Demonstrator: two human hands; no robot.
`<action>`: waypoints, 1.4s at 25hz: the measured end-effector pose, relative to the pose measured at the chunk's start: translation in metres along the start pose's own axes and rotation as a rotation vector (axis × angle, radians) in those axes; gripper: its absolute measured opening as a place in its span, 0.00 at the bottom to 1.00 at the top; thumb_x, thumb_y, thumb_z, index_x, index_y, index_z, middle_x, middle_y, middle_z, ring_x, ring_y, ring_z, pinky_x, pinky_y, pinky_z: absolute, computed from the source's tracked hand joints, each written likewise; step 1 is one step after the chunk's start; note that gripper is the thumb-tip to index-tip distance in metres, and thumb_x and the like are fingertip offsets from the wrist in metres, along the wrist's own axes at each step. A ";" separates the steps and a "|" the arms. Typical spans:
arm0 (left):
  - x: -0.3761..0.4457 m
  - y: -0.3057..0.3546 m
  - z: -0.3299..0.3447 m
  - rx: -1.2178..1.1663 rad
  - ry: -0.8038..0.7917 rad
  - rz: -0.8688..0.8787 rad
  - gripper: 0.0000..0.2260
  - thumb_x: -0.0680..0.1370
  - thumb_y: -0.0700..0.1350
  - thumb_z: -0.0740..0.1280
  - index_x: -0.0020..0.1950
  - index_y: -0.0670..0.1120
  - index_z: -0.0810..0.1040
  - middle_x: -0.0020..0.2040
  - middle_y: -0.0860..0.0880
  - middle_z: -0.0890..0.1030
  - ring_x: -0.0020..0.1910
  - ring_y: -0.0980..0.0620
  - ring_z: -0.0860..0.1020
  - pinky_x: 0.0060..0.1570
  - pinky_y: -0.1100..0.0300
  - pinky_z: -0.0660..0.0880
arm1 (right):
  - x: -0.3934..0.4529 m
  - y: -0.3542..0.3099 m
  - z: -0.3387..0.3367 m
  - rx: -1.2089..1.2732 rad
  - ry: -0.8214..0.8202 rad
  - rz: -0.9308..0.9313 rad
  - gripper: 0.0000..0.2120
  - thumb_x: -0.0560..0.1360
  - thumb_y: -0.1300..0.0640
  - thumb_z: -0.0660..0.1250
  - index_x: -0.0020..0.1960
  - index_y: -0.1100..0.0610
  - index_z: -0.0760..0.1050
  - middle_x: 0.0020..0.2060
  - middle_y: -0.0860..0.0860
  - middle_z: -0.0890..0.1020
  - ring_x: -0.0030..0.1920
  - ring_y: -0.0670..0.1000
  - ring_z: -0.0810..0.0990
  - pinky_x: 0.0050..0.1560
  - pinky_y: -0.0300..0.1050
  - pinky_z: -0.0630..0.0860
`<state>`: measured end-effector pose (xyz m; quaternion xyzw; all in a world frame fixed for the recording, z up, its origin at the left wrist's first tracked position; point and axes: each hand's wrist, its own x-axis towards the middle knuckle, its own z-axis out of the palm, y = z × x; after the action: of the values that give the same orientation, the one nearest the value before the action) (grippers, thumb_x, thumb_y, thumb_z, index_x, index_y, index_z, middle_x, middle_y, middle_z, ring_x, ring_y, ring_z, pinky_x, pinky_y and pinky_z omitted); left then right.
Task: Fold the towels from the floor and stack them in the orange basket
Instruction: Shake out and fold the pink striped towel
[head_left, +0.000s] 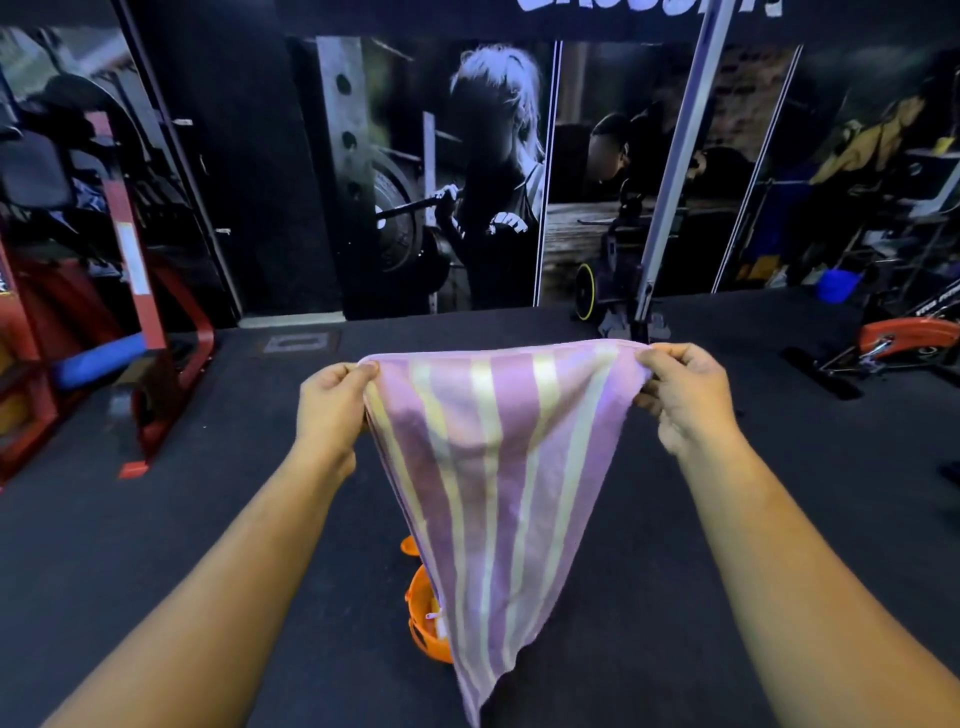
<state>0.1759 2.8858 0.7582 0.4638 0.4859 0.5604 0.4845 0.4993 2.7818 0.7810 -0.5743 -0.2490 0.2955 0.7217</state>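
Note:
A purple towel with pale yellow stripes (493, 483) hangs in the air in front of me, stretched along its top edge. My left hand (332, 405) pinches its upper left corner and my right hand (680, 389) pinches its upper right corner. The towel narrows downward to a point near the bottom of the view. Behind its lower part stands the orange basket (423, 618) on the dark floor, mostly hidden by the cloth; something white shows inside it.
Dark rubber gym floor (208, 519) spreads all around. A red weight rack (140, 291) stands at the left, a grey upright post (665, 208) at the back centre, an orange exercise machine (898, 338) at the right. Wall posters fill the background.

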 end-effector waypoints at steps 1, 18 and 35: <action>-0.009 0.002 0.005 -0.013 -0.008 -0.006 0.09 0.80 0.43 0.68 0.41 0.43 0.79 0.34 0.44 0.77 0.32 0.48 0.74 0.33 0.57 0.72 | -0.010 -0.002 0.007 0.027 -0.013 -0.002 0.06 0.76 0.66 0.69 0.44 0.57 0.76 0.34 0.53 0.80 0.31 0.49 0.78 0.28 0.41 0.75; -0.002 -0.055 0.003 0.188 0.200 -0.183 0.07 0.76 0.44 0.68 0.39 0.45 0.76 0.35 0.47 0.71 0.36 0.48 0.68 0.37 0.56 0.66 | -0.007 0.082 0.018 0.120 0.163 0.299 0.10 0.77 0.68 0.65 0.41 0.56 0.71 0.32 0.53 0.75 0.29 0.49 0.73 0.28 0.40 0.73; -0.110 -0.075 0.046 0.200 -0.178 0.152 0.09 0.80 0.56 0.65 0.51 0.56 0.83 0.44 0.52 0.87 0.45 0.48 0.86 0.46 0.39 0.81 | -0.110 0.097 0.057 -0.168 -0.413 -0.116 0.04 0.74 0.63 0.76 0.46 0.55 0.86 0.44 0.54 0.88 0.48 0.57 0.87 0.55 0.63 0.82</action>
<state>0.2390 2.7847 0.6832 0.5931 0.4580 0.5007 0.4333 0.3691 2.7583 0.6960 -0.5444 -0.4478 0.3428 0.6210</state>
